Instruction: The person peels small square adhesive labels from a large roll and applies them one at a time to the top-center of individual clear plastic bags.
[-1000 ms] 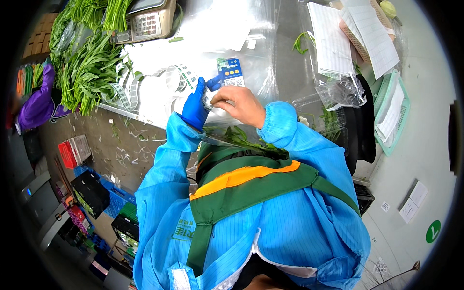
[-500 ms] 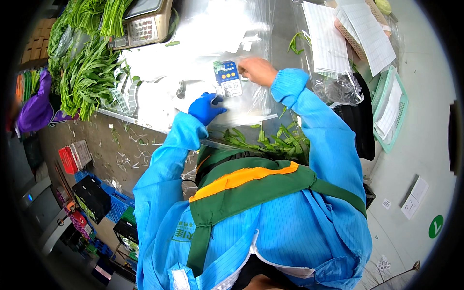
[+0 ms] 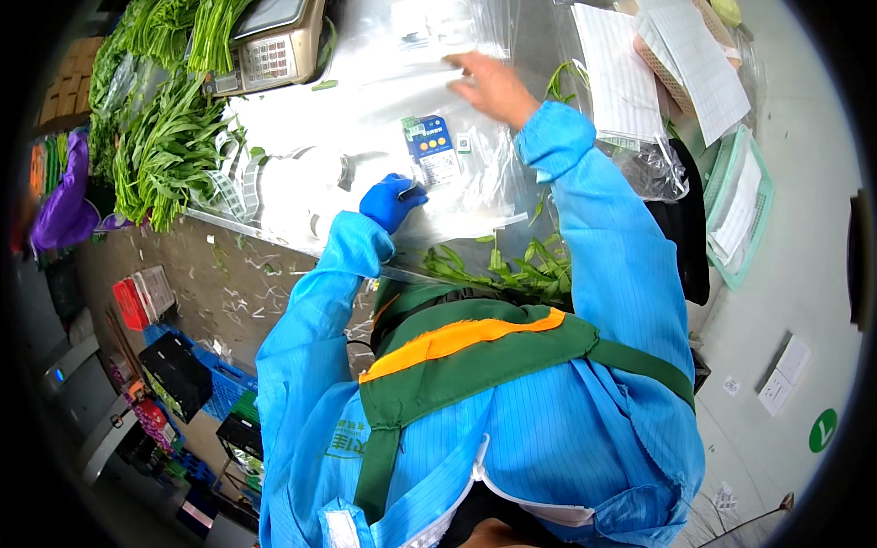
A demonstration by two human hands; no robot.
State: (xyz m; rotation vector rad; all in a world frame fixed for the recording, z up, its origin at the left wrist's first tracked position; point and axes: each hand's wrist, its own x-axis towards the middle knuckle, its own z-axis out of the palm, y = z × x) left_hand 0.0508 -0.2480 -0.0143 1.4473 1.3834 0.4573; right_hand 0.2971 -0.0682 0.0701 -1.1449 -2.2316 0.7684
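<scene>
A clear plastic bag (image 3: 489,178) lies flat on the worktop in front of me, on what looks like a stack of similar bags. It bears a blue and white label (image 3: 431,151), with a small square sticker (image 3: 464,143) beside it. My left hand (image 3: 391,203), in a blue glove, is closed at the label's lower left; a small thing at its fingertips is too small to name. Over the far part of the bags is my bare right hand (image 3: 493,87), its fingers stretched out and nothing in them. A roll of stickers (image 3: 315,169) stands left of the label.
Leafy green bundles (image 3: 169,146) and a scale (image 3: 274,55) occupy the far left. Loose leaves (image 3: 512,269) lie against my apron. Paper sheets (image 3: 621,73) and a green basket (image 3: 744,219) are at the right. Crates (image 3: 178,370) stand on the floor at left.
My right hand has moved away from the label, farther over the bags, and its fingers have spread. The small square sticker now shows uncovered. My left hand has stayed nearly in place, its fingers more curled.
</scene>
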